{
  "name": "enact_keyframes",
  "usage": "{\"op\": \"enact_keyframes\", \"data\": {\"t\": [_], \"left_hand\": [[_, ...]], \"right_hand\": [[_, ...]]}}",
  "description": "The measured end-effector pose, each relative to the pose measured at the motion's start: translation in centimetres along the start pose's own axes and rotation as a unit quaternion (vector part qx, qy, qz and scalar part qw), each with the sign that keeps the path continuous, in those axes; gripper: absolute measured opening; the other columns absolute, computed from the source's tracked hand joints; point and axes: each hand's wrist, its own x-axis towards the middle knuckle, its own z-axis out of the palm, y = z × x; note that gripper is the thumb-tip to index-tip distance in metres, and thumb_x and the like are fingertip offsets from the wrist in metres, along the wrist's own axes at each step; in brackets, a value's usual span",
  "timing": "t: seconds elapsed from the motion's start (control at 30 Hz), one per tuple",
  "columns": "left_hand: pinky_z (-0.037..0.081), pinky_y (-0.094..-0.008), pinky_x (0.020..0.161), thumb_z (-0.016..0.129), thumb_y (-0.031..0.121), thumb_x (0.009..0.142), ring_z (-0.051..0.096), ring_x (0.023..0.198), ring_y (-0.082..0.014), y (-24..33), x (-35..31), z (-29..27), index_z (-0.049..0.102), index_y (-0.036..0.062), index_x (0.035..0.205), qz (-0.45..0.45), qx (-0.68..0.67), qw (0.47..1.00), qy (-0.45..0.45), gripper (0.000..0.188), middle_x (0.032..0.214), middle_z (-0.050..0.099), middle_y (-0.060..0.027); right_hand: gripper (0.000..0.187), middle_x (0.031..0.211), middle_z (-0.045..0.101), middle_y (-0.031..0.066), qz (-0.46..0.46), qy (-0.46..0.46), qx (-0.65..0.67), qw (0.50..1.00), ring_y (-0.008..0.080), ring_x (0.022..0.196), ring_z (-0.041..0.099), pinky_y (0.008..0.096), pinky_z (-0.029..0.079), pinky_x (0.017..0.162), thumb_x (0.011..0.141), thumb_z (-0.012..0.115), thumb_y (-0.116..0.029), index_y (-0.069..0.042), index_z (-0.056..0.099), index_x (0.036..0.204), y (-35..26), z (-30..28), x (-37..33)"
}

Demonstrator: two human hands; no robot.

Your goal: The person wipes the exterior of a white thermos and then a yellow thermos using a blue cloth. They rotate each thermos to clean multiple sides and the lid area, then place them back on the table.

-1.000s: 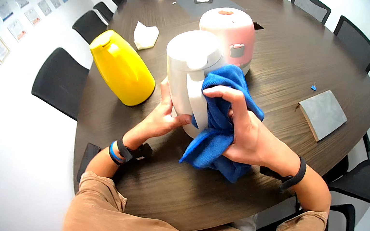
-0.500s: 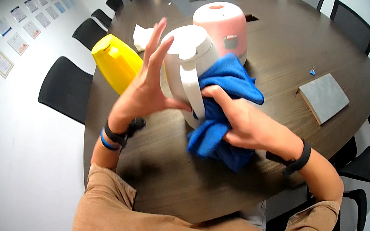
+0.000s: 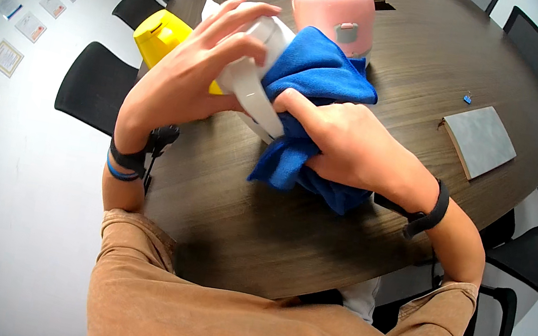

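A white kettle (image 3: 248,86) with a curved handle is tilted above the table in front of me. My left hand (image 3: 189,73) curls its fingers over the kettle's top, with the thumb by the handle; the hand hides much of the lid. A crumpled blue cloth (image 3: 321,66) is bunched in my right hand (image 3: 359,140), pressed against the kettle's right side beside the handle. Just past my left hand lies a yellow plastic container (image 3: 161,36), partly covered by that hand. A pink rice cooker (image 3: 331,11) stands behind the cloth.
On the dark wooden table (image 3: 436,61), a grey notebook (image 3: 479,143) lies to the right, with a tiny blue object (image 3: 467,98) near it. White paper (image 3: 209,8) shows behind my left hand. Black chairs (image 3: 97,86) line both sides of the table.
My left hand has gone from spread beside the kettle to curled over its top. The kettle has tipped further, and my right hand with the cloth has moved along with it.
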Motion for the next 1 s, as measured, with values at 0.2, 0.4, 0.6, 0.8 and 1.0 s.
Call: {"op": "enact_keyframes", "data": {"t": [0.2,0.4,0.6,0.8,1.0], "left_hand": [[0.048,-0.0553,0.115,0.101,0.011,0.057,0.044,0.148,-0.0448,0.3,-6.0,-0.1,0.06,0.0203,0.107,-0.05,-0.088,0.989,0.111,0.066,0.159,0.047,-0.0156],[0.055,-0.0538,0.11,0.102,0.024,0.064,0.051,0.141,-0.0435,2.1,-9.2,0.5,0.058,0.0174,0.103,-0.082,-0.064,0.979,0.176,0.06,0.154,0.046,-0.019],[0.057,-0.0545,0.108,0.094,0.027,0.079,0.048,0.143,-0.0418,2.5,-12.1,1.2,0.059,0.0144,0.091,-0.204,-0.145,0.939,0.234,0.039,0.154,0.047,-0.017],[0.055,-0.051,0.11,0.091,0.027,0.082,0.051,0.141,-0.0374,1.2,-12.5,1.5,0.061,0.0138,0.088,-0.188,-0.132,0.937,0.262,0.034,0.155,0.049,-0.0163],[0.052,-0.0503,0.114,0.091,0.031,0.083,0.05,0.143,-0.0335,1.2,-12.5,1.3,0.062,0.0157,0.092,-0.212,-0.141,0.933,0.255,0.034,0.156,0.049,-0.014]], "right_hand": [[0.042,0.086,0.069,0.0168,0.034,-0.004,0.03,0.999,0.0391,0.086,0.071,0.0485,0.056,0.078,0.083,0.081,-0.018,-0.013,0.061,0.119,2.5,1.2,-2.8],[0.095,0.16,0.035,0.0335,0.182,-0.2,-0.077,0.96,0.053,0.149,0.034,0.0542,0.041,0.118,0.08,0.084,-0.061,-0.002,0.052,0.147,8.2,0.3,-8.0],[0.107,0.157,0.043,0.0295,0.114,-0.26,-0.006,0.959,0.0451,0.146,0.042,0.0515,0.042,0.118,0.075,0.089,-0.058,0.0,0.044,0.152,8.2,-0.3,-9.2],[0.068,0.12,0.066,0.0266,0.081,-0.176,0.045,0.98,0.0464,0.113,0.064,0.0515,0.054,0.095,0.074,0.089,-0.032,-0.001,0.056,0.125,9.1,0.9,-8.3],[0.052,0.116,0.066,0.0225,0.064,-0.04,0.023,0.997,0.0437,0.114,0.065,0.0506,0.055,0.095,0.076,0.082,-0.007,-0.004,0.055,0.121,10.8,1.6,-7.4]]}}
